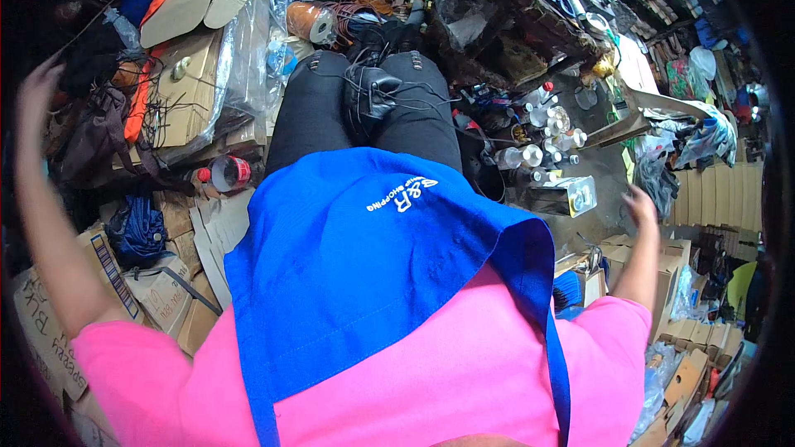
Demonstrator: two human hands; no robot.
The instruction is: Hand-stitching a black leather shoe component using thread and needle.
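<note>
A black shoe (377, 91) is wedged between my knees, with loose dark threads over and around it. My arms are spread wide to both sides. At the far left my left hand (40, 83) is raised beside the piled goods; blur hides how its fingers lie. A thin dark line (108, 16) runs near its fingertips, but whether the hand holds it I cannot tell. On the right my right hand (641, 205) is curled closed near a grey plastic bag (657, 182). Whatever it may hold is too small to make out.
Several bottles (546, 128) and a clear rectangular container (565, 196) stand right of my legs. A spool of orange cord (319, 23) lies beyond my left knee. Flattened cardboard (186, 87) and a red-labelled bottle (230, 173) are at left. An open carton (662, 269) is below my right hand.
</note>
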